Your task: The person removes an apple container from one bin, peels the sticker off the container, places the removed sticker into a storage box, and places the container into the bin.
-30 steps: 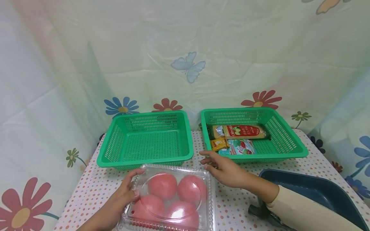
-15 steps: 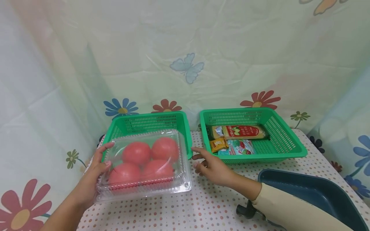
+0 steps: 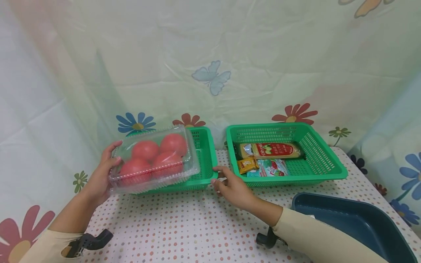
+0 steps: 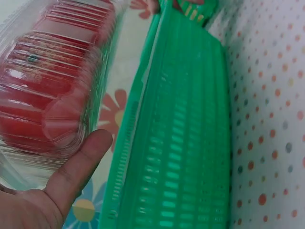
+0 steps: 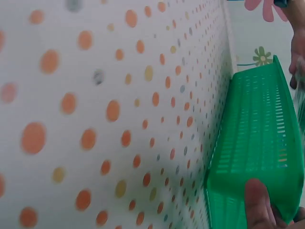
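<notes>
In the head view my left hand [image 3: 98, 179] grips the left end of a clear plastic clamshell box [image 3: 156, 171]. Several red tomatoes [image 3: 144, 150] show through its lid. The box is tilted above the left green basket [image 3: 207, 157] and hides most of its inside. The left wrist view has my thumb [image 4: 78, 167] along the box's lower edge, a little apart from the basket's rim. At that basket's front right corner, my right hand [image 3: 235, 190] pinches the rim; its thumb [image 5: 257, 202] presses the outer wall in the right wrist view.
A second green basket [image 3: 329, 160] on the right holds a red-labelled yellow pack [image 3: 273, 150], a small yellow-orange packet [image 3: 247, 165] and a light-blue fruit-print packet [image 3: 271, 168]. A dark blue tub [image 3: 348, 219] stands at front right. Dotted cloth [image 3: 184, 226] covers the table.
My left hand has lifted the tomato box from the table's front, leftward and away from me, over the left basket. My right hand has moved left to that basket's corner.
</notes>
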{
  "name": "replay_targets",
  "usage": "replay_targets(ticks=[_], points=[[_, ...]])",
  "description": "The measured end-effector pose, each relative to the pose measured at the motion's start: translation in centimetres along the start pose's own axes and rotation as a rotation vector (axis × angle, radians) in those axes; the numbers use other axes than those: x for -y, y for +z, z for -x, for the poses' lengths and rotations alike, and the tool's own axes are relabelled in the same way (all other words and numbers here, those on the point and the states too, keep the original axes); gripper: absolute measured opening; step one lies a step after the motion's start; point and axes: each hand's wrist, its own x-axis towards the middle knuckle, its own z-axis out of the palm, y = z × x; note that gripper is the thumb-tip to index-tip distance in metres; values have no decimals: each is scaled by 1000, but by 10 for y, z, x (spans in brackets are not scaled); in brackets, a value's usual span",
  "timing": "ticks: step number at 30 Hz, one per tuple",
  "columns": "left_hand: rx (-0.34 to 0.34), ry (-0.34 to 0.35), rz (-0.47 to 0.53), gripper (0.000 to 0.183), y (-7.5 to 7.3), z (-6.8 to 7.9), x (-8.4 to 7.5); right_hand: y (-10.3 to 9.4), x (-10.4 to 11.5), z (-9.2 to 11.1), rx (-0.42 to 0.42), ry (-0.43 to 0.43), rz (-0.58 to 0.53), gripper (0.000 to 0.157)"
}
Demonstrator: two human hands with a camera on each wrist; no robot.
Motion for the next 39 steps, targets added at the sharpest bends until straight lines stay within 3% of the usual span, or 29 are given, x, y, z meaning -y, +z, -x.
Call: replay_targets(ticks=[5, 10, 20, 29, 39], points=[[-35, -20, -49, 58, -5, -21, 3, 7, -3, -8, -54, 38, -46, 43], [-13, -20, -66, 59, -10, -37, 6, 9, -4, -9, -62, 56, -81, 46], [4, -87, -73, 60, -12, -63, 18, 16, -8, -10, -73, 52, -133, 52], [-3, -136, -106, 60, -9, -80, 29, 16, -13, -12, -55, 47, -176, 51], [7, -171, -67, 60, -7, -88, 41, 16, -15, -12, -50, 51, -221, 52]])
